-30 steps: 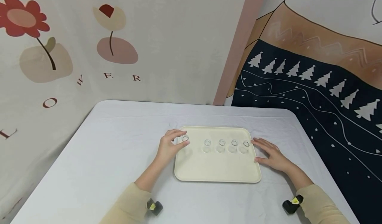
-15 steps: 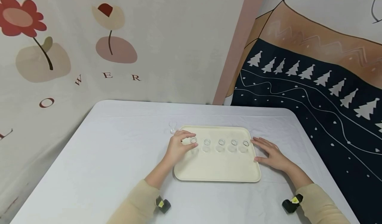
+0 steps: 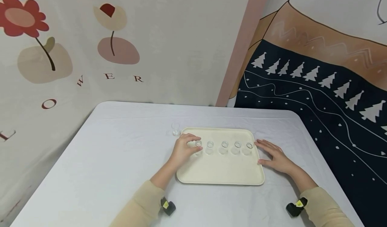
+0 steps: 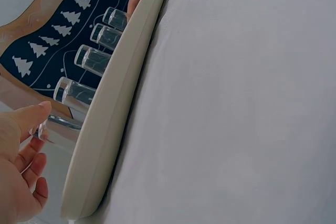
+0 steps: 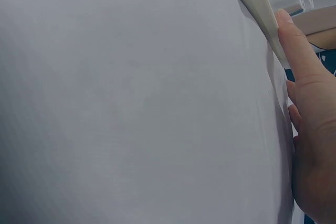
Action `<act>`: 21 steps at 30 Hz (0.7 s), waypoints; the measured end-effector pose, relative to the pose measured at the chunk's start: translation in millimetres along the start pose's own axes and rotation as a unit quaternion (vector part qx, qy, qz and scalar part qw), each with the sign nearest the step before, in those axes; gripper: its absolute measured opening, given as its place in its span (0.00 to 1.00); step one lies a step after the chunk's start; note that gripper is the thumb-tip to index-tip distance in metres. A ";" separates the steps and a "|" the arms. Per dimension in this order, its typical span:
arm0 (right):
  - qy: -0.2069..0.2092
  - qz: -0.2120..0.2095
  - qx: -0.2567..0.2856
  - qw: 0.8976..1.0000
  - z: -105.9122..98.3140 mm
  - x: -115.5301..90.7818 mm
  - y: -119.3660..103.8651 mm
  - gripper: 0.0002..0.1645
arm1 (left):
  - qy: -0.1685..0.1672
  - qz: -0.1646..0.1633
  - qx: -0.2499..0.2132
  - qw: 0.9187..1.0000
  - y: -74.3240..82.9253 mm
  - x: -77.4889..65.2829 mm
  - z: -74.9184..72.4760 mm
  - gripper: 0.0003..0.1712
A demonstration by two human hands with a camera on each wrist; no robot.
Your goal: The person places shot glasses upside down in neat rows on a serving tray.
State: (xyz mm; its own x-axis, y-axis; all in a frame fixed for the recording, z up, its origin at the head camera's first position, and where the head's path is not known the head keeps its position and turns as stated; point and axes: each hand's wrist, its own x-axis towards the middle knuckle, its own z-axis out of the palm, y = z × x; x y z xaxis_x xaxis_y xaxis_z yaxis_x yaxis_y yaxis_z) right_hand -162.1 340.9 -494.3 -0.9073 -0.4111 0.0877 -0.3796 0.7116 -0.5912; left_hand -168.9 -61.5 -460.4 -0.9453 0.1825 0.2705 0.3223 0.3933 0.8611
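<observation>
In the head view a cream tray (image 3: 222,170) lies on the white-covered table. A row of small clear shot glasses crosses its back half, the rightmost glass (image 3: 247,148) near the right rim. At the row's left end my left hand (image 3: 182,149) pinches another shot glass (image 3: 198,143) by its upper part, between thumb and fingers. The left wrist view shows this held glass (image 4: 64,122) upright beside its neighbour (image 4: 75,94), partly hidden by the fingers. My right hand (image 3: 276,159) rests against the tray's right edge, fingers spread, thumb (image 5: 294,40) touching the rim.
One more shot glass (image 3: 175,129) stands on the white tablecloth (image 3: 127,146), just outside the tray's back left corner. Behind the table hang a flower-printed curtain (image 3: 181,45) and a dark cloth with white trees (image 3: 302,119).
My left hand has carried its glass rightward over the tray and lowered it to the left end of the row. The right hand has stayed at the tray's edge.
</observation>
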 end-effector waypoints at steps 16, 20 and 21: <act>-0.001 0.004 -0.003 1.000 1.0 -0.2 0.8 0.44 | -0.010 -0.012 -0.004 1.000 -5.0 -2.7 0.4 0.21; -0.001 0.007 -0.004 1.000 0.8 -0.2 0.0 0.44 | -0.012 -0.023 -0.009 1.000 -2.3 -3.4 -5.2 0.22; -0.002 0.007 -0.003 1.000 0.8 -0.2 -0.2 0.44 | -0.012 -0.024 -0.009 1.000 -1.8 -3.4 -6.9 0.22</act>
State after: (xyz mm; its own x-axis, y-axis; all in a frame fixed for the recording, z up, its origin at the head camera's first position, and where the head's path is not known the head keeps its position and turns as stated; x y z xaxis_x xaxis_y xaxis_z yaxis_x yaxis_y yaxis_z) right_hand -161.7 340.4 -494.8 -0.9123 -0.4024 0.0766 -0.3675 0.7215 -0.5868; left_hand -166.5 -69.0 -459.9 -0.9584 0.1844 0.2179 0.2746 0.3865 0.8805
